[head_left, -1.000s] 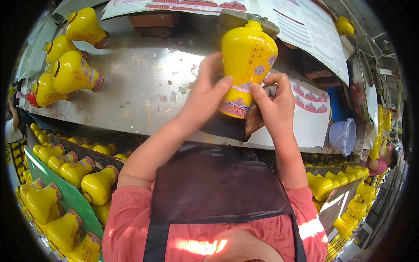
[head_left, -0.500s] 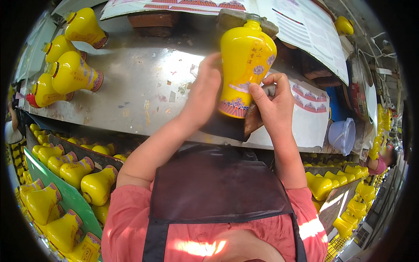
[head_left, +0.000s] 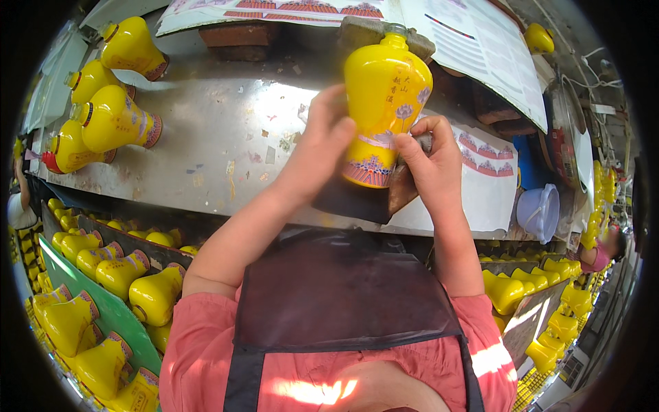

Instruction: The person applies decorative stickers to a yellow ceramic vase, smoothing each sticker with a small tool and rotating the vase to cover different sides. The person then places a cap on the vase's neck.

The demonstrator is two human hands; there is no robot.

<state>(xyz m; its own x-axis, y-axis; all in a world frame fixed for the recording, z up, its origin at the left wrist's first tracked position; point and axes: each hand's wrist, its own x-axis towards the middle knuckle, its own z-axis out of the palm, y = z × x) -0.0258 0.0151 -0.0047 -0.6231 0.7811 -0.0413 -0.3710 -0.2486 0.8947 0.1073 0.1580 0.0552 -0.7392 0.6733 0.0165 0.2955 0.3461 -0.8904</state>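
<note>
A glossy yellow bottle (head_left: 373,89) with purple lotus flowers, dark characters and a red-blue patterned base band lies tilted before me. Its clear neck points away, resting by a grey padded block (head_left: 353,33). Along its left side my left hand (head_left: 319,141) is curled, thumb at the edge and fingers partly hidden behind. At the lower right side my right hand (head_left: 436,158) grips, thumb pressed by the lotus picture. Something grey shows beside the right fingers; its kind is unclear. Just below stands a brown block (head_left: 401,191).
Several yellow bottles (head_left: 117,123) lie at the metal table's (head_left: 206,137) left end. Decal sheets (head_left: 487,161) lie right, near a pale bucket (head_left: 539,214). Printed sheets (head_left: 473,55) rest on bricks (head_left: 237,38) at the back. Racks of bottles (head_left: 156,295) flank me below.
My left thumb has come into sight at the bottle's left edge. The bottle has shifted very slightly left and lower at its base; my right hand has barely moved.
</note>
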